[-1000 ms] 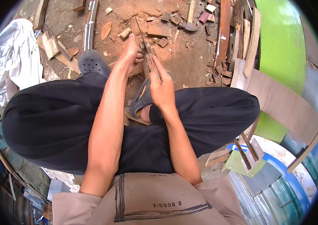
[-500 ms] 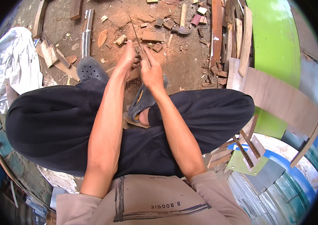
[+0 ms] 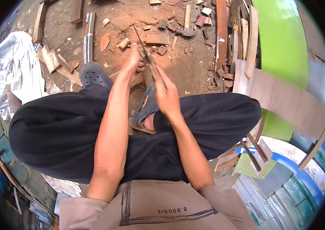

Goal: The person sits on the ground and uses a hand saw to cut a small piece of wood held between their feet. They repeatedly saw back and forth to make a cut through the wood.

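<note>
My right hand (image 3: 166, 92) is closed round the near end of a handsaw (image 3: 141, 41), whose thin dark blade shows almost edge-on and points away from me. Left of the blade, my left hand (image 3: 133, 61) is closed with the thumb up, gripping a small piece of wood (image 3: 143, 57) that the fingers largely hide. The blade runs right beside those fingers and appears to touch the wood. A wooden board (image 3: 147, 75) lies underneath, next to my right clog (image 3: 147, 104).
A hammer (image 3: 187, 22) lies beyond my hands among wood offcuts (image 3: 157, 39) and reddish sawdust. Long planks (image 3: 220, 34) and a green panel (image 3: 281, 42) are at right. My left clog (image 3: 93, 73) and a white cloth (image 3: 15, 69) are at left.
My right hand has drawn the saw back toward me and slightly right. My left hand stays at nearly the same spot, still gripping the wood.
</note>
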A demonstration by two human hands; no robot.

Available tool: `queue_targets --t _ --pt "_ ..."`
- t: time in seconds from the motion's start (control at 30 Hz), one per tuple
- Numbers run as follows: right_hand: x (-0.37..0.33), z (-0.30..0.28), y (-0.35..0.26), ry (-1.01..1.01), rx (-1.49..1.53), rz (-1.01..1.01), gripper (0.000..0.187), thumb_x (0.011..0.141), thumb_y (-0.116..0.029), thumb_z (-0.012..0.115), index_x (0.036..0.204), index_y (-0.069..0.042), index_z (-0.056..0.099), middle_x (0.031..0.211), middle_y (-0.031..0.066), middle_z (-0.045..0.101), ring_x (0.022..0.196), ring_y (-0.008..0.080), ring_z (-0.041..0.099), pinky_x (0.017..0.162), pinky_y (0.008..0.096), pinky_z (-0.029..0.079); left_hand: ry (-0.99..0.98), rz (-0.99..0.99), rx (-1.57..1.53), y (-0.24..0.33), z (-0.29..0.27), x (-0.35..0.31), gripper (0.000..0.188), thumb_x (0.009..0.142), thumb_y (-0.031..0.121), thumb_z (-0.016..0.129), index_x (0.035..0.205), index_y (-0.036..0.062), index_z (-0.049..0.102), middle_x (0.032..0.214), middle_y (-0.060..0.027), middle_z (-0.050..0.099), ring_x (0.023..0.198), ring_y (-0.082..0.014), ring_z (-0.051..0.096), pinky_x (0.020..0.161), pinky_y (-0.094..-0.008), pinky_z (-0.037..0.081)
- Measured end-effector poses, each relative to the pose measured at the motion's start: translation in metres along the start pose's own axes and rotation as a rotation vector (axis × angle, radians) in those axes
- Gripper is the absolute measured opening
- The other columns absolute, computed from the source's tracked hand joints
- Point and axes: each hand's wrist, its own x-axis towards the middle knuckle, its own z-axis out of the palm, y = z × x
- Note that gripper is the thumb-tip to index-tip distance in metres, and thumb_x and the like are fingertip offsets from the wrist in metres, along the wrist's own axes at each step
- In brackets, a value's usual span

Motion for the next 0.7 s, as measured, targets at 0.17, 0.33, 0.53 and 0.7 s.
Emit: queue_targets --t 0.17,0.33,0.53,0.7 --pt "0.017 0.012 -0.03 -0.046 -0.039 0.147 0.053 0.095 -0.02 0.048 0.143 0.001 0.052 0.122 0.0316 0.065 0.114 0.0418 0.065 0.099 0.041 0.049 -0.05 -0.023 -0.029 -0.011 -0.017 0.007 0.104 0.098 0.075 0.011 0.135 -0.0142 0.051 0.104 -0.0212 0.071 0.081 -0.0155 0.062 0.07 -0.0294 0.044" --pt "-0.1 -0.066 -0.08 -0.143 0.115 0.262 0.053 0.096 -0.007 0.046 0.149 -0.001 0.048 0.112 0.0122 0.068 0.059 0.0051 0.047 0.055 0.0218 0.04 0.007 -0.044 -0.052 0.003 -0.007 0.002 0.101 0.099 0.074 0.019 0.143 -0.0135 0.042 0.126 -0.0289 0.061 0.097 -0.0262 0.065 0.082 -0.035 0.047" --pt "-0.006 -0.012 -0.026 -0.055 0.009 0.176 0.047 0.096 -0.012 0.048 0.14 0.004 0.054 0.117 0.022 0.07 0.081 0.0193 0.065 0.079 0.0312 0.052 0.022 -0.012 -0.013 -0.006 0.0 0.007 0.094 0.101 0.071 0.019 0.143 -0.0083 0.046 0.126 -0.0271 0.06 0.097 -0.0252 0.062 0.088 -0.0376 0.047" --pt "0.005 0.01 -0.012 0.006 0.0 0.044 0.051 0.093 -0.016 0.05 0.14 0.003 0.054 0.124 0.0309 0.064 0.117 0.0416 0.064 0.1 0.0402 0.049 -0.102 0.002 -0.107 -0.01 -0.017 0.006 0.089 0.102 0.069 0.019 0.134 -0.0072 0.053 0.111 -0.0206 0.061 0.085 -0.0241 0.057 0.081 -0.0353 0.049"
